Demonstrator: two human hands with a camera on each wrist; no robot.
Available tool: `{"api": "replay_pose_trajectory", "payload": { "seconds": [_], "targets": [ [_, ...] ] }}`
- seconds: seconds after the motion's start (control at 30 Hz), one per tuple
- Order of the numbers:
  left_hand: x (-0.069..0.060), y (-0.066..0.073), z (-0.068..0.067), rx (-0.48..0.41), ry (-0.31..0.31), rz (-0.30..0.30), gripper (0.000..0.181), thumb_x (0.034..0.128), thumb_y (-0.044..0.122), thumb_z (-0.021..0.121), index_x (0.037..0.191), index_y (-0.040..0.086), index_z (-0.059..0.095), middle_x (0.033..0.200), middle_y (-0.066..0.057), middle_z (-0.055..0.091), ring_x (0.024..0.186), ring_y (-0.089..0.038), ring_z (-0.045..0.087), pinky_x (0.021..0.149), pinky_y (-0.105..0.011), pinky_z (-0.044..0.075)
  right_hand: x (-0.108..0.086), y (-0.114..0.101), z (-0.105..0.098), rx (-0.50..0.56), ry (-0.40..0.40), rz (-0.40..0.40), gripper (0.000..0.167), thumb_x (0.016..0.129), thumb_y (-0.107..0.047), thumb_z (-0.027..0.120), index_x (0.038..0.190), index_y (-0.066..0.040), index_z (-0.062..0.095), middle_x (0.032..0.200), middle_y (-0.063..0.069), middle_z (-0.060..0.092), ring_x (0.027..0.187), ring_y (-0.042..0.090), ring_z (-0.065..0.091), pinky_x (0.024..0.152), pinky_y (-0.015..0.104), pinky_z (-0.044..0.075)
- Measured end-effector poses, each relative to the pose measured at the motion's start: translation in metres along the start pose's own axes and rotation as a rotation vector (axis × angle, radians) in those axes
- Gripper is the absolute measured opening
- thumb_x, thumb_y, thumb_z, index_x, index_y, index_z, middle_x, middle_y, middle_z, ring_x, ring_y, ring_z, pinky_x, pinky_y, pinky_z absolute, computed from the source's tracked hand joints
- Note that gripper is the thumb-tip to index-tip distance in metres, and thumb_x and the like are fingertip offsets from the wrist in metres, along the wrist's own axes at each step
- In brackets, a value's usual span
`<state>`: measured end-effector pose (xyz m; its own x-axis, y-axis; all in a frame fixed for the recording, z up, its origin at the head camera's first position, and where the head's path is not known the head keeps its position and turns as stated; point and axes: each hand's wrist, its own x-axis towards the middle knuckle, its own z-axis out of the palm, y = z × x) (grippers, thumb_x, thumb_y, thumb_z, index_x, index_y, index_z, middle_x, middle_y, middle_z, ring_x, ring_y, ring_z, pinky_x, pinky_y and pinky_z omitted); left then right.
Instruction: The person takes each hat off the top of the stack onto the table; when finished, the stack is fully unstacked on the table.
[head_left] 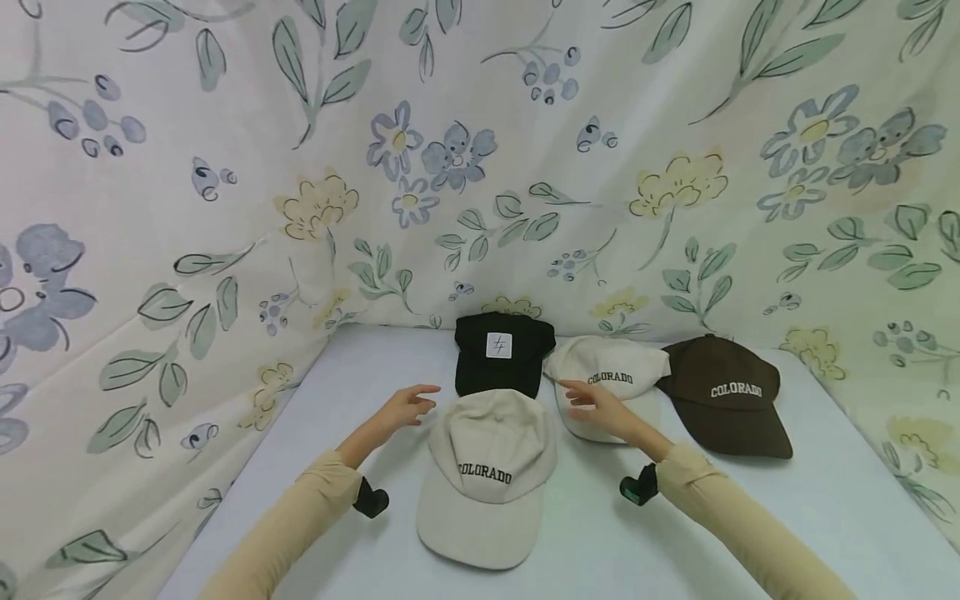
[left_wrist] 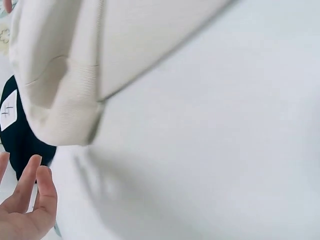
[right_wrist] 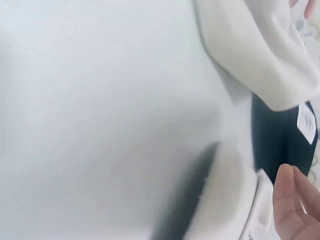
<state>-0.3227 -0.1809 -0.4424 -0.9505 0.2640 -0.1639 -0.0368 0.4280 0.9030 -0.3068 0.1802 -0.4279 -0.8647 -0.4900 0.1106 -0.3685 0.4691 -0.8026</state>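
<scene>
In the head view, a cream baseball cap [head_left: 487, 442] with dark COLORADO lettering lies on the white table, its brim toward me. My left hand [head_left: 405, 408] hovers just left of its crown, fingers relaxed and holding nothing. On the other side, my right hand [head_left: 600, 408] is above a second cream cap [head_left: 615, 367], also lettered COLORADO, and grips nothing. The left wrist view shows the left fingers [left_wrist: 45, 195] apart from the near cap [left_wrist: 65, 85]. In the right wrist view, the right thumb and fingers [right_wrist: 287, 200] appear beside the second cap [right_wrist: 225, 200].
A black cap [head_left: 502, 375] with a white square patch lies at the back, behind the near cap. To the far right is a brown COLORADO cap [head_left: 727, 400], partly touching the second cream one. Floral cloth [head_left: 480, 167] hangs behind and at the sides of the table [head_left: 360, 358].
</scene>
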Motion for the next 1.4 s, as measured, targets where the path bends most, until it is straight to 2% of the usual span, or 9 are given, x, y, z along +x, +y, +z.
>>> {"api": "replay_pose_trajectory", "payload": {
  "seconds": [0.13,0.27,0.47,0.57,0.73,0.93,1.07,1.17,1.4],
  "targets": [
    [-0.025,-0.021,-0.005,-0.011,-0.039,0.004,0.038,0.0903,0.008,0.048,0.126,-0.004,0.043,0.116,-0.027,0.049,0.109,-0.037,0.044,0.081,-0.045,0.042,-0.015,0.013,0.012,0.012,-0.052,0.000,0.048,0.087,-0.009,0.054,0.131,0.003,0.037,0.120,0.028,0.045,0.107,0.039,0.046,0.085,0.047,0.039],
    [-0.052,-0.035,-0.010,-0.020,-0.085,-0.003,0.040,0.0896,0.013,0.051,0.126,-0.003,0.043,0.117,-0.026,0.049,0.107,-0.036,0.046,0.078,-0.043,0.044,-0.029,0.013,0.026,0.080,-0.125,-0.013,0.049,0.086,-0.005,0.054,0.131,0.005,0.036,0.123,0.029,0.042,0.109,0.040,0.044,0.086,0.050,0.036],
    [-0.079,-0.044,-0.011,-0.043,-0.111,0.011,0.044,0.0898,0.017,0.051,0.127,-0.004,0.041,0.118,-0.027,0.048,0.104,-0.036,0.048,0.077,-0.042,0.044,-0.044,0.006,0.037,0.099,-0.174,-0.041,0.048,0.086,-0.009,0.055,0.130,0.002,0.038,0.122,0.026,0.045,0.109,0.039,0.044,0.084,0.049,0.039],
    [-0.085,-0.045,-0.011,-0.042,-0.101,0.026,0.043,0.0900,0.016,0.051,0.127,-0.005,0.041,0.117,-0.027,0.049,0.102,-0.035,0.050,0.077,-0.042,0.045,-0.050,0.006,0.040,0.113,-0.184,-0.046,0.048,0.087,-0.008,0.055,0.130,0.001,0.039,0.122,0.025,0.045,0.109,0.039,0.044,0.084,0.048,0.039],
    [-0.094,-0.045,-0.007,-0.055,-0.082,0.013,0.041,0.0887,0.014,0.052,0.124,-0.006,0.043,0.112,-0.026,0.052,0.096,-0.032,0.054,0.075,-0.040,0.046,-0.060,0.008,0.049,0.118,-0.234,-0.060,0.048,0.086,-0.008,0.055,0.130,0.000,0.039,0.122,0.022,0.046,0.109,0.037,0.045,0.084,0.044,0.040],
    [-0.093,-0.045,0.007,-0.109,-0.112,0.015,0.037,0.0899,0.009,0.049,0.123,-0.008,0.044,0.108,-0.023,0.055,0.091,-0.027,0.057,0.073,-0.036,0.047,-0.064,0.005,0.064,0.149,-0.286,-0.054,0.047,0.087,-0.010,0.055,0.129,0.001,0.040,0.126,0.021,0.044,0.109,0.037,0.045,0.082,0.041,0.042],
    [-0.091,-0.044,0.016,-0.136,-0.144,0.020,0.039,0.0900,0.012,0.050,0.123,-0.008,0.044,0.105,-0.021,0.057,0.090,-0.025,0.058,0.072,-0.034,0.048,-0.064,-0.005,0.071,0.161,-0.279,-0.081,0.046,0.086,-0.010,0.056,0.127,0.002,0.042,0.127,0.021,0.043,0.106,0.038,0.047,0.080,0.037,0.044],
    [-0.093,-0.045,0.018,-0.149,-0.152,0.016,0.039,0.0896,0.013,0.051,0.122,-0.008,0.044,0.105,-0.020,0.058,0.088,-0.025,0.058,0.070,-0.034,0.048,-0.067,-0.010,0.075,0.216,-0.283,-0.080,0.046,0.085,-0.008,0.057,0.127,0.004,0.041,0.127,0.023,0.041,0.105,0.039,0.048,0.080,0.033,0.045],
    [-0.107,-0.044,0.018,-0.101,-0.145,0.005,0.037,0.0877,0.012,0.054,0.119,-0.007,0.048,0.102,-0.019,0.059,0.082,-0.023,0.059,0.068,-0.034,0.049,-0.073,-0.016,0.085,0.288,-0.288,-0.038,0.045,0.085,-0.008,0.057,0.126,0.002,0.042,0.127,0.022,0.040,0.104,0.038,0.049,0.076,0.026,0.046]
  ]
}}
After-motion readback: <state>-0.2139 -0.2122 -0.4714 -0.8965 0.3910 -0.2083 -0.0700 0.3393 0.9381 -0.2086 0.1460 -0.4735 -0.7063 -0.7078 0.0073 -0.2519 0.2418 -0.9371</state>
